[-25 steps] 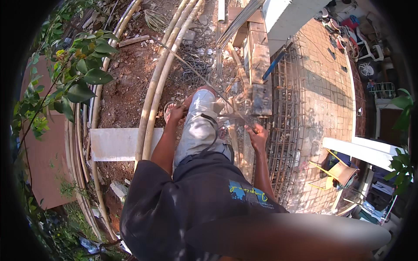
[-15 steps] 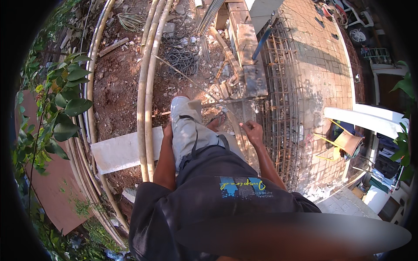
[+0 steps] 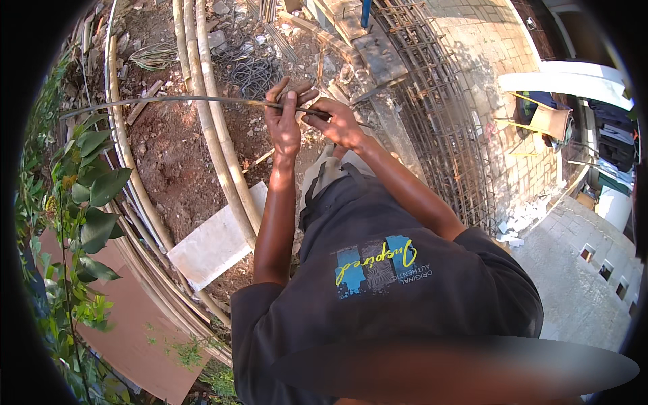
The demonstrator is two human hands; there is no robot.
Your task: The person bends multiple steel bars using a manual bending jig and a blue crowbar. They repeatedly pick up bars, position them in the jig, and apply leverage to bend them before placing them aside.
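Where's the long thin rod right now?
In the head view's upper half, the rod is in the left hand and right hand, extending left across the bamboo poles toward the leafy branch.

Thin dark rod (image 3: 169, 99), gently bowed, crosswise in fingers (image 3: 329, 106), long end leftward.
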